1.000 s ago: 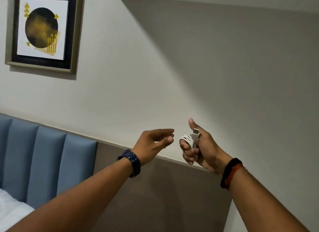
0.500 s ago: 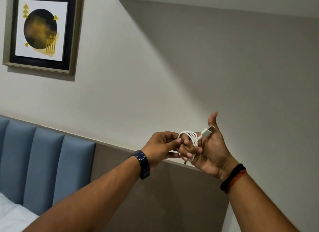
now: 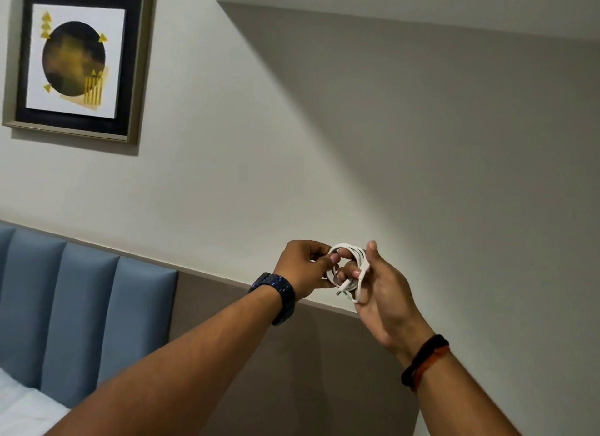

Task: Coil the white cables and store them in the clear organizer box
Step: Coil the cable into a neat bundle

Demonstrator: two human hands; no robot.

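Coiling step: left hand (image 3: 305, 266) pinches the white cable coil (image 3: 349, 273) looped on the right hand (image 3: 380, 292) fingers; next, tuck the loose plug end

no readable txt, labels or nos. anywhere, framed picture (image 3: 76, 62) abstract shapes only

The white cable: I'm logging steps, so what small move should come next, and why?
Probably tuck the loose plug end into the coil. The white cable is looped, held by the left hand and right hand, with that end dangling free.
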